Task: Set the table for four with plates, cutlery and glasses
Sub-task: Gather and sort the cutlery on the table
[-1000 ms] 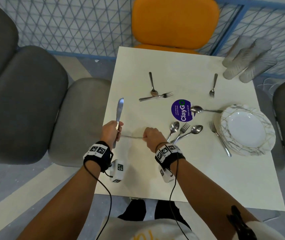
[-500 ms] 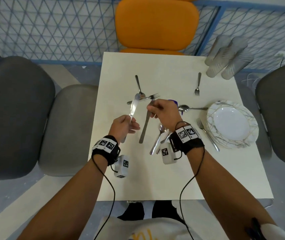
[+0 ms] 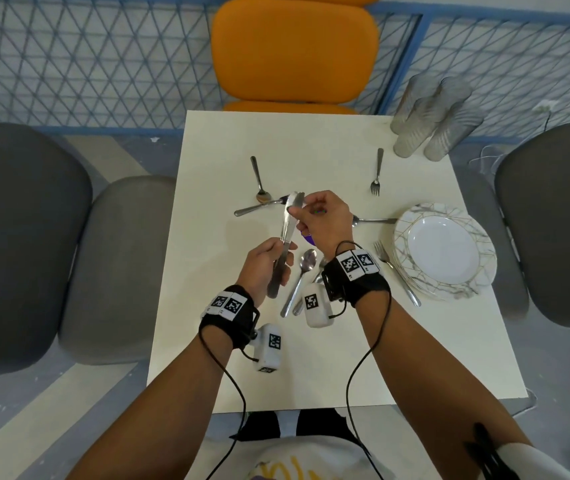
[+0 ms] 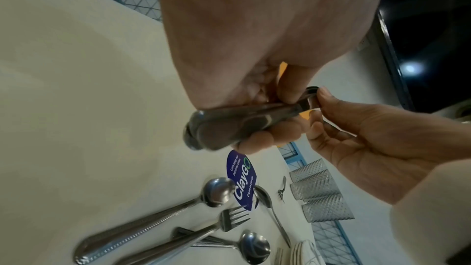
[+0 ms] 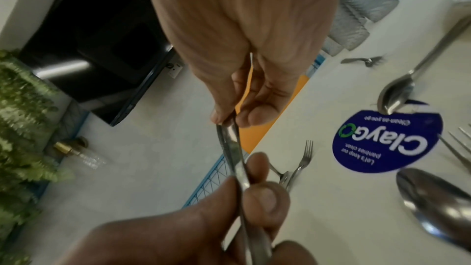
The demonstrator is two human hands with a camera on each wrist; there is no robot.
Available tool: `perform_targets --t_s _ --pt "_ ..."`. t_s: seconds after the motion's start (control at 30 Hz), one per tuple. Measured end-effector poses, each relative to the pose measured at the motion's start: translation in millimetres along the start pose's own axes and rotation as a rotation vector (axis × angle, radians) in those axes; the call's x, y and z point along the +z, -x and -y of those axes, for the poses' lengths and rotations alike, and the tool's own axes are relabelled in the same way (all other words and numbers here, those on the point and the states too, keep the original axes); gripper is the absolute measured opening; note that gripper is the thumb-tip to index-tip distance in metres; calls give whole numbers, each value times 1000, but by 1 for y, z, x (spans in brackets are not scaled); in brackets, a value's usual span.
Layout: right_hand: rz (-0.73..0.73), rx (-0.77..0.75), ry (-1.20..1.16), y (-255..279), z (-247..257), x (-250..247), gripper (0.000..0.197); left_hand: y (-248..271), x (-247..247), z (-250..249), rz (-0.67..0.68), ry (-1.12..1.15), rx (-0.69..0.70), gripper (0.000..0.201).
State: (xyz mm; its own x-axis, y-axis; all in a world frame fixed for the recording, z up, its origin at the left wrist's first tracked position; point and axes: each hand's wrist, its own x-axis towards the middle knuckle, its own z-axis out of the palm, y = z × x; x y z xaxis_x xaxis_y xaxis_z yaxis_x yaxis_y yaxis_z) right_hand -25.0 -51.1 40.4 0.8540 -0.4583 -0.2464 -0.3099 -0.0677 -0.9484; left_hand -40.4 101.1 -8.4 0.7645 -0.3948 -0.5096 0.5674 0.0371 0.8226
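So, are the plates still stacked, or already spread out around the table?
Still stacked. The plates sit in one pile at the table's right edge; several rims show layered there.

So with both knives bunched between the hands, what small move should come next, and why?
Probably the right hand lets go of the blade tips, since the left hand already grips both knives by the handles, freeing the right to gather more cutlery from the table.
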Motion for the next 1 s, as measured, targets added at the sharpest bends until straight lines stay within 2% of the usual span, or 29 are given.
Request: perform_targets --t_s 0.1,0.23,0.4,0.53,0.67,0.77,0.83,1.0 --pt "59 7 -24 -2 0 -4 44 0 2 -3 30 20 -34 28" --pt "116 -49 82 -6 -1 -13 32 -3 9 -2 22 20 -74 30" --pt "47 -129 332 -14 -9 -13 32 -9 26 4 -61 -64 -46 24" --pt "-23 -210 518 -16 -10 -16 24 -13 46 10 -104 -134 -1 33" --pt "-26 -176 585 -23 -11 -32 16 -18 66 23 -134 -142 6 32" --pt "-15 -123 626 -34 -11 -55 12 -26 89 37 -142 -379 87 35" --pt "-11 -100 625 -42 -14 -73 13 -33 106 47 -167 -538 172 29" --pt "-33 -69 644 -65 -25 -118 18 -45 159 56 -192 -665 278 20"
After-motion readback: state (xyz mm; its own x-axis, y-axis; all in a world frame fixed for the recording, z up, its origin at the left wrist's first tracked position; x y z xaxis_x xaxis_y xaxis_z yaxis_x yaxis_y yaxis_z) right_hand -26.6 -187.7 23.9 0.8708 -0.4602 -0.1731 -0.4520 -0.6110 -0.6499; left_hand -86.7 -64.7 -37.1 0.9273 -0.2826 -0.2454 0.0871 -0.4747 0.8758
